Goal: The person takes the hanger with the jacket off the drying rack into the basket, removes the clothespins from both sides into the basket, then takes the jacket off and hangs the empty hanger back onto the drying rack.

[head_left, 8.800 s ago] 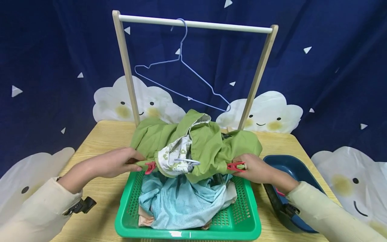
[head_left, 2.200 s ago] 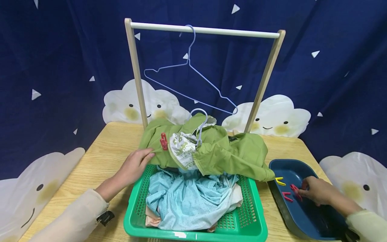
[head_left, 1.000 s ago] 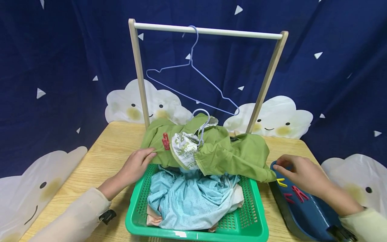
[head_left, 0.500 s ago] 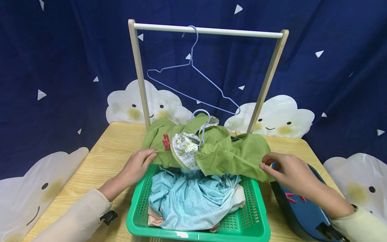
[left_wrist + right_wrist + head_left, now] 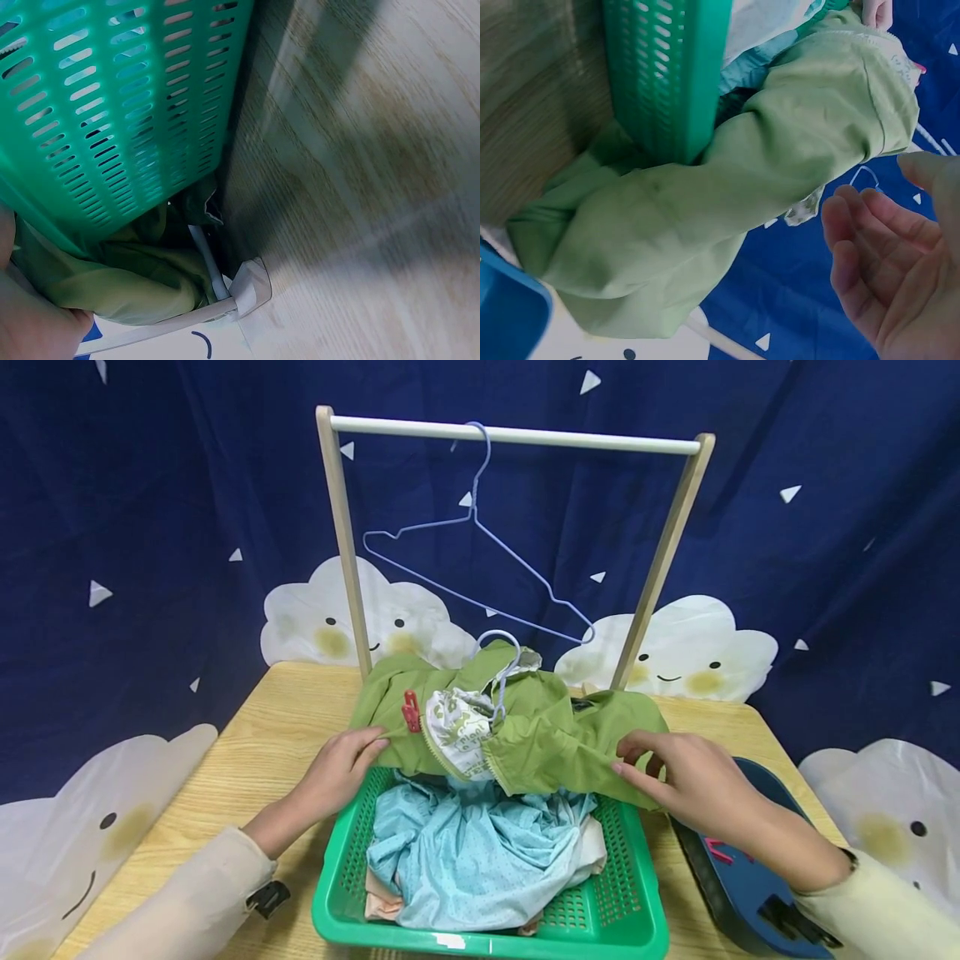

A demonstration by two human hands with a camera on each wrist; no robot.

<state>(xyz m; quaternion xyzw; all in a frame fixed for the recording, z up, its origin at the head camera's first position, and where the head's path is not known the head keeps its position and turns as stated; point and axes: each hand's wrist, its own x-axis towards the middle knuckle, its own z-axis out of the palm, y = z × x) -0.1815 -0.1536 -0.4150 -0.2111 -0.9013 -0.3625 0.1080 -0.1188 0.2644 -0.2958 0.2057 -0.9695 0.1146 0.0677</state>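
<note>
Laundry work stands part finished, by my reading. On the wooden table (image 5: pixel 247 727) a drying rack (image 5: pixel 341 543) carries one bare blue wire hanger (image 5: pixel 480 568) on its white rail; no garment hangs there yet. Below it the green basket (image 5: pixel 487 935) holds a crumpled light-blue garment (image 5: pixel 472 852), untouched, with a scrap of peach cloth at its near left corner. Across the basket's far rim lies the green jacket (image 5: pixel 570 743), already threaded on a second wire hanger (image 5: pixel 501 672) whose hook rises from the collar. One red clothespin (image 5: pixel 410 712) is clipped at the jacket's left shoulder; no matching pin shows on the right shoulder, so that side appears outstanding, as does lifting the jacket to the rail. The left hand (image 5: pixel 337 772) lies on the jacket's left edge with fingers extended, pressing rather than pinching. The right hand (image 5: pixel 686 777) rests over the jacket's right sleeve, fingers loosely bent; the wrist view shows its palm bare and fingers relaxed, gripping nothing. A dark blue tray (image 5: pixel 738 877) sits just right of the basket, with a pink pin (image 5: pixel 718 852) visible inside.
</note>
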